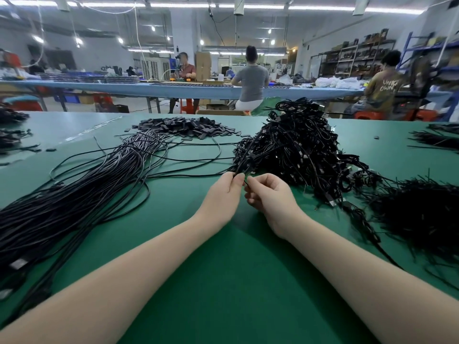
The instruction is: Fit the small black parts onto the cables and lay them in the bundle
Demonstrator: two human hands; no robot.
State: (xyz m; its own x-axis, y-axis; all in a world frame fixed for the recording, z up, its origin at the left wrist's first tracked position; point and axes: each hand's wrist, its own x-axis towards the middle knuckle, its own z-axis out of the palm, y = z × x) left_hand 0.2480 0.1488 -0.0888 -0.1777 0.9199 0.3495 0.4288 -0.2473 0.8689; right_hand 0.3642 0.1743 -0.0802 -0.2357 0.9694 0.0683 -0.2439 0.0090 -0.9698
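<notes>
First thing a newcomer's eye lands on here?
Probably the big tangled heap of black cables just right of centre on the green table, with the left hand and right hand pinching a cable end at its near edge. Next, the long straight bundle fanning toward the near left, and the pile of small black parts at the back centre.
</notes>
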